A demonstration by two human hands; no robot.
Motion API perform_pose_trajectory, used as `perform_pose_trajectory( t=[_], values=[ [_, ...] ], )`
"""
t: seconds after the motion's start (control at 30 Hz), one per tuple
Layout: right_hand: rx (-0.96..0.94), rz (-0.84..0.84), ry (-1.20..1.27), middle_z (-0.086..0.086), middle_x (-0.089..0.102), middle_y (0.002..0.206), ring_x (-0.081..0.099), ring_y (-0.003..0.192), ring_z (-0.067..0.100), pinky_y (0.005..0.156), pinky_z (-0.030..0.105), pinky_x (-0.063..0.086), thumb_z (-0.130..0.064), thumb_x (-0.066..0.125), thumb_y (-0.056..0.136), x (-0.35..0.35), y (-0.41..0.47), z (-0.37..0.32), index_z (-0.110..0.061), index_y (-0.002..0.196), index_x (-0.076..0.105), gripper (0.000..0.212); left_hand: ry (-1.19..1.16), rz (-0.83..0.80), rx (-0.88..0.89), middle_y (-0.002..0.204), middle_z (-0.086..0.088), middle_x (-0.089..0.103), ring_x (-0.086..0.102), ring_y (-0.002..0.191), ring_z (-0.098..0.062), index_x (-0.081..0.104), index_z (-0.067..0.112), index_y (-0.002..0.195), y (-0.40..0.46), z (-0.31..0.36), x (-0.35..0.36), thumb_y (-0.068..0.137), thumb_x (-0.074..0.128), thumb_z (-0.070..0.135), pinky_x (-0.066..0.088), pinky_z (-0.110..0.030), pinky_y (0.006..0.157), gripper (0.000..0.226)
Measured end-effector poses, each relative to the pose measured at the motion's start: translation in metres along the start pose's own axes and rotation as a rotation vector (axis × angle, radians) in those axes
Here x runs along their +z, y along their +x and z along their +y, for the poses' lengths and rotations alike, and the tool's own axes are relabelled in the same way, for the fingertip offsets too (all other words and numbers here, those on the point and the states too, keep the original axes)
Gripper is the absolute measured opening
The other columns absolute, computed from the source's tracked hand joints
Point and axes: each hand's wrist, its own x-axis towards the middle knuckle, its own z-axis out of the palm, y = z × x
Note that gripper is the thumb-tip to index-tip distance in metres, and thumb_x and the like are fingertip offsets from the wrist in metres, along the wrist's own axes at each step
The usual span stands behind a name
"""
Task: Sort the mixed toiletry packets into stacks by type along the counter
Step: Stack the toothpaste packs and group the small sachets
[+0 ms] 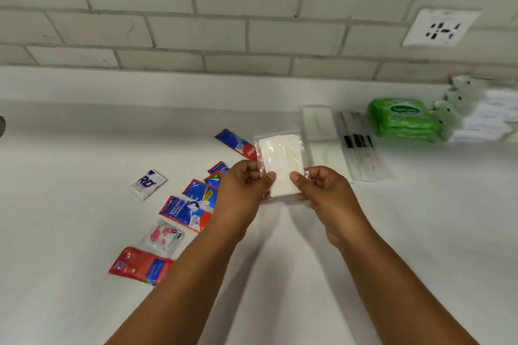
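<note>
Currently we are mid-sort: one clear packet with a white pad [281,164] is up off the white counter [84,218], held between both hands above the space between the unsorted sachets [187,209] and the sorted row. Left hand [243,190] pinches its lower left edge, thumb on the front face; right hand [322,190] pinches the lower right edge likewise, fingers curled behind. Next, we judge, it goes onto the matching clear-wrapped stack [319,123] just right, corners squared.

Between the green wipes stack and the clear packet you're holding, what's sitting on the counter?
In the head view, two sorted groups lie there: a flat pile of white sachets nearer the held clear packet, then clear-wrapped sticks beside the green wipes stack.
</note>
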Motion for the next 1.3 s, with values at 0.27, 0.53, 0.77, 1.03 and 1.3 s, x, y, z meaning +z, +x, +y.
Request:
perform_pose_trajectory(
  t=[0.27,0.53,0.77,1.03,1.3],
  values=[
    [-0.112,0.206,-0.251,-0.005,0.061,0.07,0.06,0.068,0.011,0.068,0.022,0.047,-0.02,0.073,0.082,-0.081,0.04,0.021,-0.021,0.092,0.064,0.013,0.161,0.024,0.022,0.085,-0.003,0.068,0.068,0.075,-0.018,0.055,0.023,0.111,0.031,-0.006,0.09,0.08,0.077,0.019,0.059,-0.032,0.072,0.039],
    [-0.235,0.262,-0.653,-0.01,0.06,0.075,0.061,0.078,0.017,0.072,0.031,0.051,-0.028,0.067,0.086,-0.097,0.073,0.031,-0.023,0.104,0.063,0.02,0.383,0.098,0.075,0.083,0.005,0.066,0.062,0.069,-0.007,0.059,0.02,0.108,0.056,-0.021,0.127,0.083,0.074,0.024,0.044,-0.009,0.06,0.029],
    [-0.329,0.304,-0.939,0.0,0.069,0.095,0.054,0.099,0.025,0.078,0.035,0.048,-0.03,0.06,0.089,-0.093,0.079,0.032,-0.022,0.107,0.067,0.021,0.475,0.1,0.1,0.095,0.003,0.064,0.061,0.076,-0.009,0.06,0.018,0.116,0.061,-0.026,0.128,0.084,0.072,0.029,0.048,-0.012,0.068,0.036],
    [-0.561,0.327,-0.902,0.004,0.063,0.102,0.054,0.098,0.027,0.082,0.036,0.044,-0.024,0.065,0.087,-0.07,0.068,0.017,-0.017,0.105,0.069,0.02,0.573,0.182,0.258,0.104,0.005,0.06,0.056,0.082,-0.004,0.063,0.019,0.115,0.066,-0.012,0.08,0.091,0.062,0.034,0.041,-0.009,0.067,0.028],
    [-0.54,-0.182,-0.872,-0.003,0.05,0.135,0.043,0.125,0.009,0.103,0.017,0.033,-0.03,0.045,0.098,0.034,0.054,0.011,-0.02,0.134,0.05,0.037,1.016,0.085,0.348,0.14,-0.005,0.048,0.049,0.124,-0.022,0.052,0.013,0.134,0.115,-0.019,-0.043,0.1,0.041,0.015,0.039,-0.029,0.103,0.036]
  ],
)
